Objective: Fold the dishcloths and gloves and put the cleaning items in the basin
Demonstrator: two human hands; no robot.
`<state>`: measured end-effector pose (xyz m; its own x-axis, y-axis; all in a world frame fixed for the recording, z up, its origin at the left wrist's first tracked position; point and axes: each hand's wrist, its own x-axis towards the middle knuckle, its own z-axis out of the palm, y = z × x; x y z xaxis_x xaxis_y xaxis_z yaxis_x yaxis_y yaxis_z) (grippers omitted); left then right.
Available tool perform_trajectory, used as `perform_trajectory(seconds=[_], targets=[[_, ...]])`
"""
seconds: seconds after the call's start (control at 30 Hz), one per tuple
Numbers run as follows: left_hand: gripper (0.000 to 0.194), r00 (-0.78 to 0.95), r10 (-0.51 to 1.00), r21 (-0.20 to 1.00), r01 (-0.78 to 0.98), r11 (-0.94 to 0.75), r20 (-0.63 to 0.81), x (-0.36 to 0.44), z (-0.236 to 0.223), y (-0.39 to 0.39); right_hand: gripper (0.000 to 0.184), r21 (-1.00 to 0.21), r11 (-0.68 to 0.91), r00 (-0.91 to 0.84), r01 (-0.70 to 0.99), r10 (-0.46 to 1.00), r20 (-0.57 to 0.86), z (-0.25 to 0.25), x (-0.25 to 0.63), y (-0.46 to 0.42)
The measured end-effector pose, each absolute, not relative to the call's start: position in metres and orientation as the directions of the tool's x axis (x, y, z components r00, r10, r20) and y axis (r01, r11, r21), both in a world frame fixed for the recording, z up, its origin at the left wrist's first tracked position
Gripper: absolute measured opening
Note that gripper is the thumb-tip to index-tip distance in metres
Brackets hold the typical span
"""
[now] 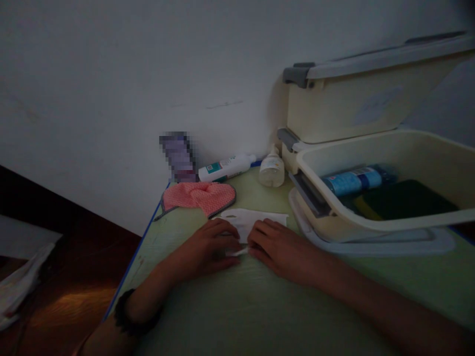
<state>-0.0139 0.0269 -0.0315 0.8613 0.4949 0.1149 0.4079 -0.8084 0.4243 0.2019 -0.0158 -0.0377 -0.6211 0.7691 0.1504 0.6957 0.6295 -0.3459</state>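
Observation:
A thin white sheet (243,217) lies on the table, with a small opening near its upper left edge; whether it is cloth, paper or plastic I cannot tell. At its near left side my left hand (213,247) has curled fingers above and the thumb below, with a white strip of the sheet between them. Opposite, my right hand (278,249) has its fingers bent together over the sheet's near right part. Both hands partly cover the near edge, which looks folded. Just beyond the left hand is a pink cloth (200,195) with a dark border.
Behind the cloth lies a white and green bottle (226,167), with a clear pump bottle (272,170) beside it. A blurred phone-like object (180,155) leans on the wall. At right, an open cream bin (334,227) holds a blue pack (352,180) and a dark sponge-like block (408,200).

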Motion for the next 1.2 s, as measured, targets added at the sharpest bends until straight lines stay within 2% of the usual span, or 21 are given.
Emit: perform_trajectory(seconds=[0.13,0.4,0.57,0.77,1.2], targets=[[0.016,0.85,0.507,0.431,0.407,-0.805,0.144,-0.0139,-0.0317,0.0272,0.019,-0.316,0.646,-0.629,0.695,0.759,0.168,-0.0389,0.2013,-0.0138],[0.021,0.8,0.562,0.366,0.468,-0.804,0.211,-0.0098,-0.0289,0.0235,0.025,-0.422,0.6,-0.61,0.68,0.782,0.129,-0.0369,0.2059,-0.0148],[0.018,0.782,0.565,0.366,0.461,-0.808,0.263,-0.0101,-0.0294,0.0266,0.016,-0.458,0.547,-0.542,0.701,0.826,0.157,-0.0375,0.204,-0.0139],[0.013,0.793,0.568,0.424,0.446,-0.788,0.221,-0.0125,-0.0316,0.0248,0.022,-0.468,0.547,-0.546,0.694,0.824,0.153,-0.0351,0.202,-0.0137],[0.014,0.798,0.592,0.426,0.499,-0.755,0.115,-0.0102,-0.0306,0.0246,0.021,-0.462,0.526,-0.53,0.714,0.838,0.134,-0.036,0.2044,-0.0105]])
